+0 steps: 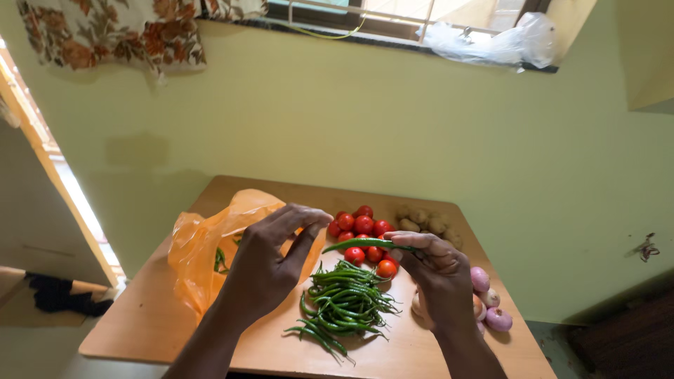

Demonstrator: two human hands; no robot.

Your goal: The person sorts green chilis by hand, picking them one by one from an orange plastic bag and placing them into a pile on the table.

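Right hand: pinched one long green chilli pepper at its stem end w/ thumb and fingertips; grip narrow, closed on the chilli.
Left hand: raised beside it, fingers half-curled, thumb near forefinger; held nothing, grip loose and open.
Chilli position: lifted clear, lying roughly level between the two hands, above the loose heap of green chillies on the pale wooden table.
Nearby: cluster of small red tomatoes just behind the heap; pink-skinned onions partly behind the right hand; brownish potatoes further back; crumpled orange plastic bag to the left, a few chillies inside.
Risk, drop: light pinch at one end only, so the chilli could slip and fall back into the heap or onto the tomatoes.
Risk, snap: pulling w/ the left hand might break the pod rather than the stalk.
Risk, roll: tomatoes were loose; a nudge could send one toward the table edge.
Risk, sting: bare fingers on cut chilli, prob. irritation later.
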